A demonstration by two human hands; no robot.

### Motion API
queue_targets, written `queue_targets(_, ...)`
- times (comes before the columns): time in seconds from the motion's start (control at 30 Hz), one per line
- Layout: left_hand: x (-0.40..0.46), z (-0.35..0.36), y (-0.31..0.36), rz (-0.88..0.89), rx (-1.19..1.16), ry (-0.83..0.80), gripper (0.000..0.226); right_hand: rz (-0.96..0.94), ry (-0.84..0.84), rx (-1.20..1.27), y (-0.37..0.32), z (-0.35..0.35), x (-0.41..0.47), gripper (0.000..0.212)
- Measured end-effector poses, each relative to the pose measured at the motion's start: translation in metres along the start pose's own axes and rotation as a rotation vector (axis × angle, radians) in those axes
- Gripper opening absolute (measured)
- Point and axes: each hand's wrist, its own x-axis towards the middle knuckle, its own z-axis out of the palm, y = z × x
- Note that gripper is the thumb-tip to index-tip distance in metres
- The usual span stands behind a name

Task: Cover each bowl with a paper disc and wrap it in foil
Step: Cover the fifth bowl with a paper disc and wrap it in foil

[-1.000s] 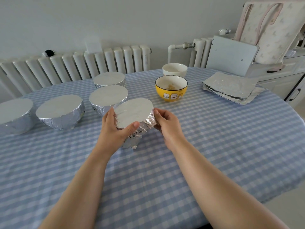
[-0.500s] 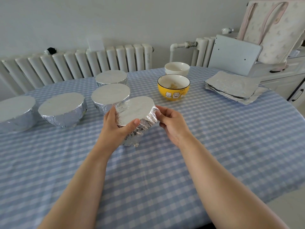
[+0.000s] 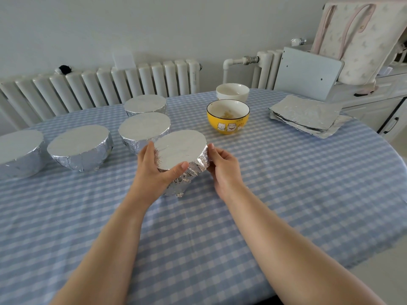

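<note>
Near the table's middle, left hand (image 3: pixel 154 170) and right hand (image 3: pixel 222 166) grasp the fifth foil-wrapped bowl (image 3: pixel 180 159); four wrapped bowls (image 3: pixel 79 150) sit leftward, yellow bowl (image 3: pixel 228 116) and white bowl (image 3: pixel 232 92) remain uncovered.

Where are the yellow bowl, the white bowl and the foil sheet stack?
yellow bowl (image 3: pixel 228 124): head view, front outer wall.
white bowl (image 3: pixel 232 92): head view, near rim and wall.
foil sheet stack (image 3: pixel 305 112): head view, top sheet.

Foil-wrapped bowl (image 3: pixel 181 150) — tilted, foil crumpled down its side.
</note>
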Motion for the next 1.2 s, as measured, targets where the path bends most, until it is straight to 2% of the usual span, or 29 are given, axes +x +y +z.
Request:
queue_targets(0.17,0.0,0.001,0.0,0.001,-0.003,0.007,0.091,-0.022,-0.001,-0.041,-0.001,-0.001,-0.003,0.024)
queue_targets(0.33,0.0,0.0,0.001,-0.02,0.004,0.01,0.097,-0.057,-0.059,-0.079,0.0,0.001,-0.004,0.03)
queue_targets(0.47,-0.001,0.001,0.002,-0.017,0.002,0.016,0.095,-0.054,-0.017,-0.101,0.004,0.002,0.001,0.039)
queue_targets(0.67,-0.001,0.002,0.003,-0.031,0.002,0.015,0.088,-0.036,0.005,-0.075,0.001,0.002,0.006,0.023)
queue_targets(0.87,-0.002,0.003,0.006,-0.035,0.002,0.016,0.084,-0.011,0.03,-0.085,0.0,0.001,0.009,0.021)
queue_targets(1.0,-0.002,0.005,0.008,-0.046,0.017,0.032,0.113,0.005,0.051,-0.117,-0.003,0.002,0.012,0.02)
queue_targets(1.2,-0.002,0.006,0.006,-0.058,0.018,0.04,0.109,0.031,0.101,-0.116,-0.004,0.006,0.011,0.015)
